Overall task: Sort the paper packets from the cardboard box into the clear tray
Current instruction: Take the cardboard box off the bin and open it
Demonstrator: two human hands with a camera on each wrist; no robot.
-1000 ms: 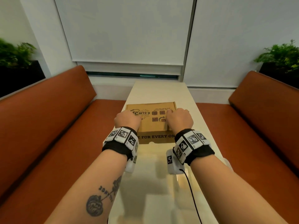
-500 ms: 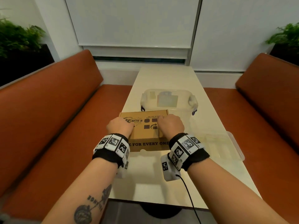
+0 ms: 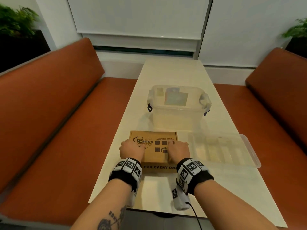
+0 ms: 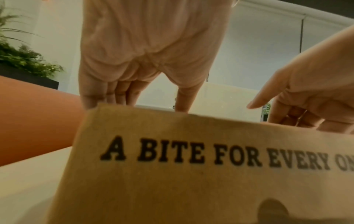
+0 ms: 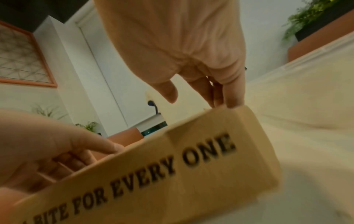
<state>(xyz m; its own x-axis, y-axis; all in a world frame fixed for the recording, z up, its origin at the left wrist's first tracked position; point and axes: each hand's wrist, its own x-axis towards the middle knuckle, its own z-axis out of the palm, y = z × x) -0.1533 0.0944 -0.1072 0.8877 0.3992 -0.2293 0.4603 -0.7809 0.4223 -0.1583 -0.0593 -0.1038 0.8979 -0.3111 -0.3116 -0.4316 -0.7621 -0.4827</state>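
Fingers of the left hand (image 3: 131, 149) and the right hand (image 3: 178, 151) are extended, tips pressing down on the lid of the closed cardboard box (image 3: 153, 151); neither hand grips it. Contact is unchanged from a second ago; only the head view has tilted down. That exposes the clear tray (image 3: 222, 149), just right of the box on the table (image 3: 166, 72), and a clear lidded container (image 3: 178, 107) behind it. Packets are not visible, presumably inside. Judgement: sorting not begun; opening the lid comes first.
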